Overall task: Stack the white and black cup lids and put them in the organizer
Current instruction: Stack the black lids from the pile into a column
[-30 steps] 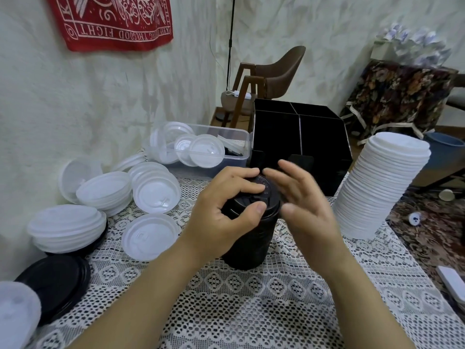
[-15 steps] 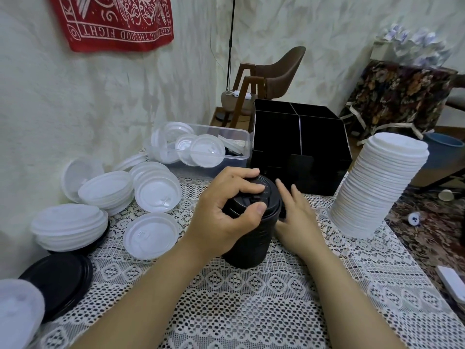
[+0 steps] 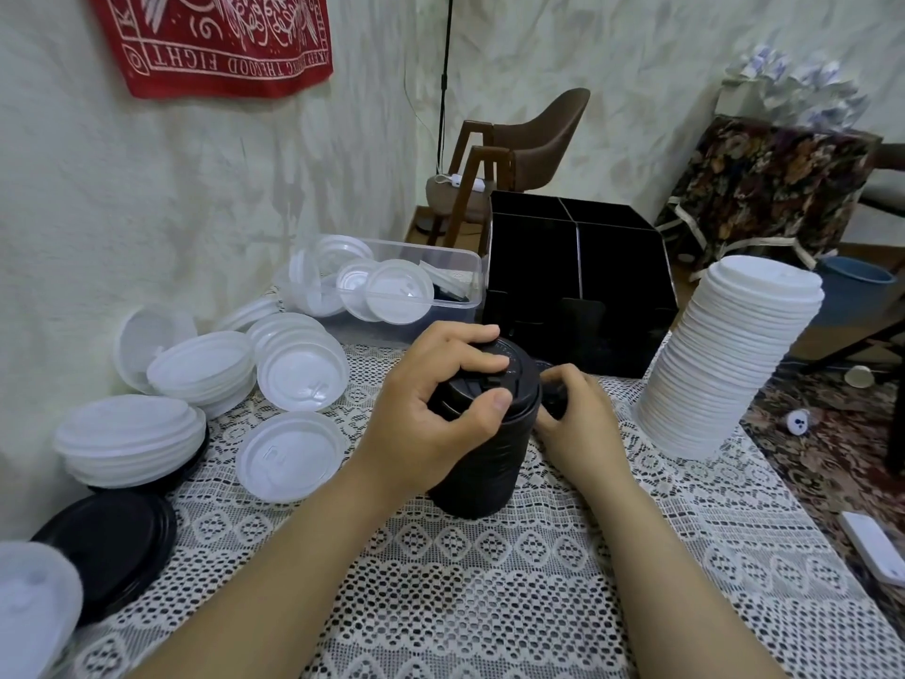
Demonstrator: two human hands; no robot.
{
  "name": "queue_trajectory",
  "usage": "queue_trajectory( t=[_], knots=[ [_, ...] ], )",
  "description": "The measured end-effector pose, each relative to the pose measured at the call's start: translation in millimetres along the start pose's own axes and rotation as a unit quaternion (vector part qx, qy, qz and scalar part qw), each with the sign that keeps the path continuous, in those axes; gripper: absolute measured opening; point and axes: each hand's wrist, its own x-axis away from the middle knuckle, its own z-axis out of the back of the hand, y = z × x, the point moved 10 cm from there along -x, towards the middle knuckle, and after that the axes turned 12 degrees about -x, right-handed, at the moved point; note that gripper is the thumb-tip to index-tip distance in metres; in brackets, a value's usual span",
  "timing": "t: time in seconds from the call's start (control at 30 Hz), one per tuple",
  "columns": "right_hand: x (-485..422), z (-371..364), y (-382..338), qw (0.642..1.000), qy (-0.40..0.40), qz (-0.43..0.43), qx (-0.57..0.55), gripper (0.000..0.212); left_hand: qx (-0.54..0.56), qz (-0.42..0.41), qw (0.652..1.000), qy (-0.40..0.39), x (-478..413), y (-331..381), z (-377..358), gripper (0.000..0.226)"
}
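Centrally, left hand clamped atop the ribbed cylindrical black lid stack; right hand curled beside it, grip unclear.

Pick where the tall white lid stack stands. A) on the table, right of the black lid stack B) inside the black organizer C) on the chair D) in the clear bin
A: the tall white lid stack stands on the lace-covered table, right of the black lid stack.

White lace cloth covers the table. The black lid stack looks matt plastic, the white lid stack smooth plastic, the organizer matt black.
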Motion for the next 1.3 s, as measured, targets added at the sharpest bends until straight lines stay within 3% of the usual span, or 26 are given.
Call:
queue_trajectory(
  t=[0.2,0.4,0.67,0.83,1.0,1.3],
  knots=[
    [3,28,-2,0.987,0.093,0.01,-0.127,0.021,0.0,0.004,1.0,-0.004,0,0,0,0.02],
    [7,38,-3,0.962,0.115,0.011,-0.246,0.024,0.004,0.019,1.0,-0.017,1,-4,-2,0.024],
    [21,56,-63,0.93,0.035,0.132,-0.342,0.029,0.011,0.057,0.998,-0.033,6,-9,-4,0.041],
    [30,53,-108,0.908,-0.058,0.193,-0.368,0.033,0.062,0.098,0.993,-0.033,9,-14,-6,0.075],
    [37,31,-128,0.905,-0.152,0.195,-0.347,0.029,0.087,0.125,0.988,-0.031,10,-19,-7,0.085],
    [41,18,-130,0.909,-0.178,0.184,-0.33,0.03,0.096,0.147,0.983,-0.048,10,-25,-8,0.089]
  ],
)
